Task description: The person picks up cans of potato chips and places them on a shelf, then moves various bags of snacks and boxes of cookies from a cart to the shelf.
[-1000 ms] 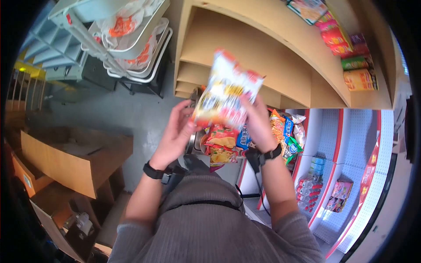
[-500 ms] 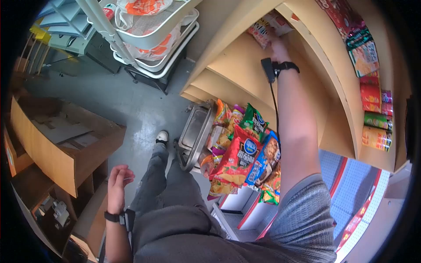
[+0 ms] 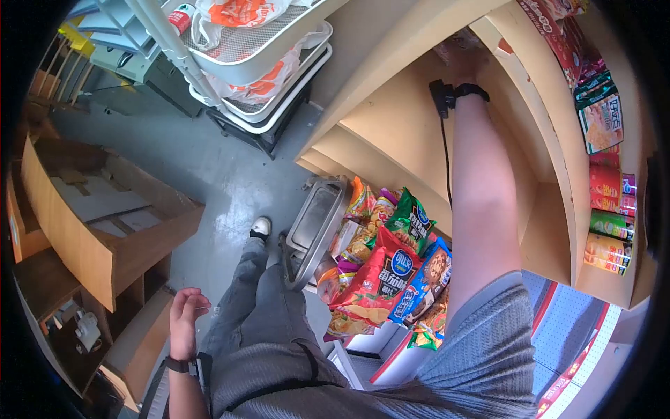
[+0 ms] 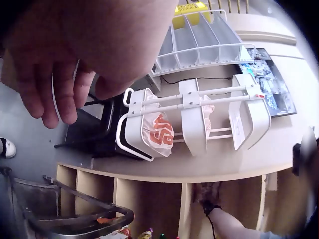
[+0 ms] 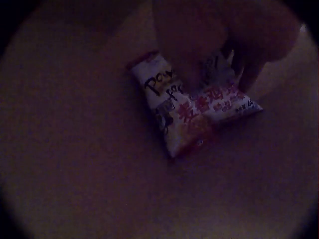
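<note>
My right hand [image 3: 466, 64] is deep inside a compartment of the wooden shelf unit [image 3: 401, 105]. In the dark right wrist view, its fingers grip a white snack bag [image 5: 187, 122] with red ends and dark and red lettering. The bag is creased under the fingers and lies against the shelf surface; part of it is hidden by the hand. My left hand [image 3: 185, 322] hangs free at the left with loosely bent fingers and holds nothing. In the left wrist view its fingers [image 4: 62, 92] point downward, away from any object.
A metal cart [image 3: 317, 216] beside my legs carries a red chip bag [image 3: 380, 276], a blue snack bag [image 3: 424, 283], a green bag [image 3: 410, 222] and others. Beyond stands a white tiered trolley [image 3: 262, 70]. Packaged goods [image 3: 606, 188] line the shelf top; wooden cabinets [image 3: 77, 216] stand left.
The white snack bag went from between both hands in front of me into the shelf compartment with my right hand, which then reached deeper. My left hand let go and dropped to the left.
</note>
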Action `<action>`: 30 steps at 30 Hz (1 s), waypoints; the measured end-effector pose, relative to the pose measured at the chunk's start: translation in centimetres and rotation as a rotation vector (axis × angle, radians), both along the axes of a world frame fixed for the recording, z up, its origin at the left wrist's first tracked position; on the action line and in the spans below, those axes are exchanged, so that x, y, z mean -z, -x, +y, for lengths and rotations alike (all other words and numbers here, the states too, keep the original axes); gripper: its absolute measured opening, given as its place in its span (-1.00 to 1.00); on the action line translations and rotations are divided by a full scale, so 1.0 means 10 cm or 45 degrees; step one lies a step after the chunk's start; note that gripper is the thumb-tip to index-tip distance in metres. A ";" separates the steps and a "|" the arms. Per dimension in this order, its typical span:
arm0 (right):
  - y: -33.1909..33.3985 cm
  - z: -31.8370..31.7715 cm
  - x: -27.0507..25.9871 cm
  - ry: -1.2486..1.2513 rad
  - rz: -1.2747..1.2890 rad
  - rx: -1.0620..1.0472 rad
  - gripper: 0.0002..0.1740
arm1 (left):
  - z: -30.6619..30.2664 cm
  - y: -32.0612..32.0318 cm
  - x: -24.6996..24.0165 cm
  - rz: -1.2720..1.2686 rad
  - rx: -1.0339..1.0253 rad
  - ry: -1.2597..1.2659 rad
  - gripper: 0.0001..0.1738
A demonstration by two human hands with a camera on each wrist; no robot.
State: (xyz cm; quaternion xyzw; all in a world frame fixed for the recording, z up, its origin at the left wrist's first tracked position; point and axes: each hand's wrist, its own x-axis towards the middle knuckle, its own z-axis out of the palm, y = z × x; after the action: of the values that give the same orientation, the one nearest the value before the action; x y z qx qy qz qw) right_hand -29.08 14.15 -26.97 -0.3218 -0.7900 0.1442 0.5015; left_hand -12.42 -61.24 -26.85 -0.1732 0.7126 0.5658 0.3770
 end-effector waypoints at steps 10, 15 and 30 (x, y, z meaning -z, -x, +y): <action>-0.31 -0.04 -0.08 0.509 -0.257 -0.292 -0.10 | -0.02 0.02 -0.01 0.028 0.033 -0.017 -0.77; -0.28 -0.19 -0.08 0.634 -0.225 -0.318 -0.09 | -0.05 0.02 0.00 -0.018 0.040 -0.027 -0.74; -1.31 -0.90 -0.27 0.540 -0.514 -0.271 -0.37 | 0.24 0.36 -0.14 0.027 0.307 -0.170 -0.76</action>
State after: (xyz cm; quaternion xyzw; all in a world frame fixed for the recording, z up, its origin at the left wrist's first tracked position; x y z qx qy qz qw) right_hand -15.98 5.14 -24.24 -0.3569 -0.8551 0.2909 0.2382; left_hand -16.03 -58.81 -25.43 -0.0549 0.6929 0.5645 0.4453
